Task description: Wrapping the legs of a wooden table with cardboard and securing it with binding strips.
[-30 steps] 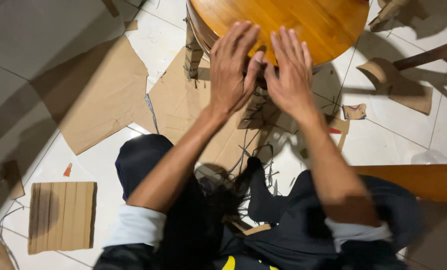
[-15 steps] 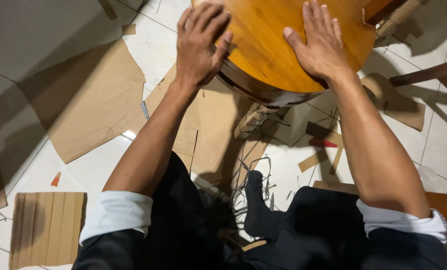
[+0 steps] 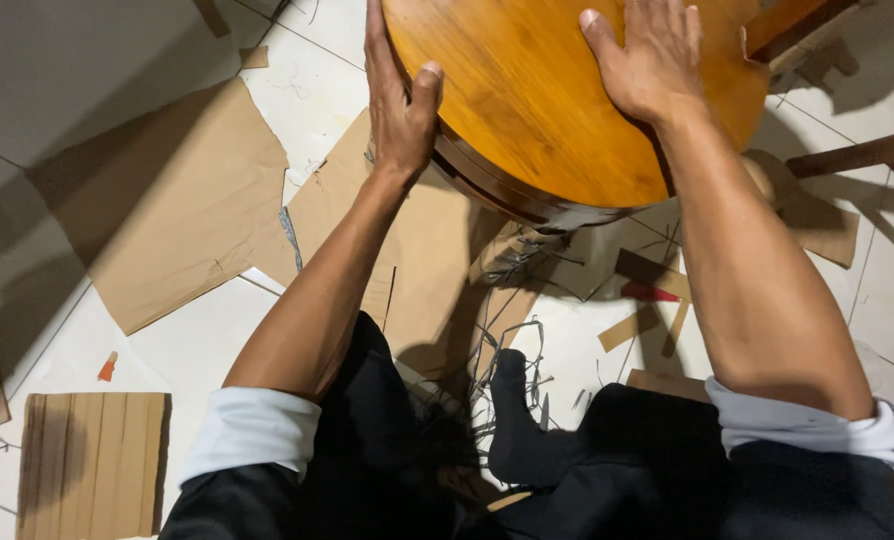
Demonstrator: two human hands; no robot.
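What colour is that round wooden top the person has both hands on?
The round wooden top is a glossy honey-orange with visible grain and a darker brown edge, seen in the head view.

A furniture workshop floor: white tiles (image 3: 307, 90) littered with cardboard scraps (image 3: 177, 200) (and cut strapping (image 3: 512, 340)).
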